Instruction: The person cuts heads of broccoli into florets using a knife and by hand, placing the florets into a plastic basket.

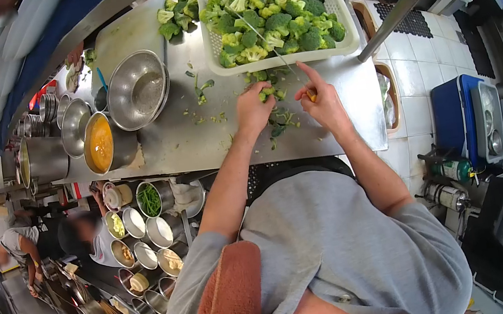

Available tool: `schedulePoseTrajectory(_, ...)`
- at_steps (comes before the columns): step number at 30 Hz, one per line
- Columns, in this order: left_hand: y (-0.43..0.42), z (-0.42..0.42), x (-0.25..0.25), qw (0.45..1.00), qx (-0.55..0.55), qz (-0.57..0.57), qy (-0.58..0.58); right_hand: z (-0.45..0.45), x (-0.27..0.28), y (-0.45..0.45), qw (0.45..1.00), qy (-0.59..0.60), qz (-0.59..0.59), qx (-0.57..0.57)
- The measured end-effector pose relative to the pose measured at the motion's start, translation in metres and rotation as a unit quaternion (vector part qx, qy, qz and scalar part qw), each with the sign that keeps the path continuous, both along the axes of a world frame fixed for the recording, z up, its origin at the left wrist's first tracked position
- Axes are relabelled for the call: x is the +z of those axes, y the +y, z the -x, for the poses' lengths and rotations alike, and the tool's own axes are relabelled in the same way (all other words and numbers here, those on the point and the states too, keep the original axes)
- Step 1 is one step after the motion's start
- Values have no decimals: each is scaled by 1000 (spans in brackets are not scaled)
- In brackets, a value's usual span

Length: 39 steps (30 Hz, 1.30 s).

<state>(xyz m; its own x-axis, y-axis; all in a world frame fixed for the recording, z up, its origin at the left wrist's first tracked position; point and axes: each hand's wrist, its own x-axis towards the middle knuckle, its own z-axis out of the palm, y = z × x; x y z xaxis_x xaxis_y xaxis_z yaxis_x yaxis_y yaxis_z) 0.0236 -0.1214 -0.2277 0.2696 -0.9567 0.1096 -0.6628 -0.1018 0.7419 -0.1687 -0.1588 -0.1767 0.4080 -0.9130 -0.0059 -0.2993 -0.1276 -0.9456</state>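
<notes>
My left hand (253, 112) is closed round a small piece of broccoli (266, 94) just above the steel table (196, 141). In my right hand (326, 102) is a knife (280, 54) with an orange-yellow handle. Its thin blade points away from me, up and left across the rim of a white plastic basket (349, 48). Broccoli florets (276, 21) heap up inside that basket. Between and below my hands, green trimmings (282, 120) lie scattered on the metal.
Left of my hands stand a steel bowl (139, 89) and a pot of orange sauce (101, 144). A cutting board (122, 38) lies behind them, near more broccoli (178, 17). A steel post (396, 12) rises at the right. Another person (27, 242) is at the far left.
</notes>
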Motion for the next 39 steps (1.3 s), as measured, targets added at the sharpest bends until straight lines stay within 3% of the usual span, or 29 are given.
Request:
schedulePoseTrajectory(4,19,-2,29,992,-15,38,122,-1,-4,-3,1000,-14,6,10)
schedulePoseTrajectory(6,32,-7,39,974,-139,96,153,-5,0,-3,999,-39,23,3)
schedulePoseTrajectory(12,52,-7,61,975,-198,88,48,-9,2,-4,991,-123,2,49)
schedulePoseTrajectory(16,54,-7,65,975,-203,82,48,-15,1,3,986,-144,-32,78)
schedulePoseTrajectory(19,56,-4,67,974,-201,87,52,-17,12,7,986,-135,23,90)
schedulePoseTrajectory(21,58,-3,67,977,-180,59,97,-14,21,8,992,-32,41,114)
schedulePoseTrajectory(25,59,2,60,980,-160,84,87,-22,24,15,989,13,101,107)
schedulePoseTrajectory(27,55,3,54,977,-156,122,78,-27,13,16,994,-7,97,44)
schedulePoseTrajectory(31,62,4,52,977,-132,91,140,-22,1,6,988,-43,144,-19)
schedulePoseTrajectory(33,69,-2,44,954,-79,65,281,-9,3,-5,996,-43,67,-39)
schedulePoseTrajectory(34,70,-6,37,955,-77,65,281,-6,6,-6,999,-36,17,-30)
schedulePoseTrajectory(36,68,-13,29,802,-57,-20,594,-5,1,-5,1000,-26,1,-15)
schedulePoseTrajectory(37,68,-13,28,802,-57,-18,594,-5,1,-4,1000,-16,-15,-2)
schedulePoseTrajectory(39,67,-9,29,711,-32,-34,702,-10,11,6,999,-20,-34,6)
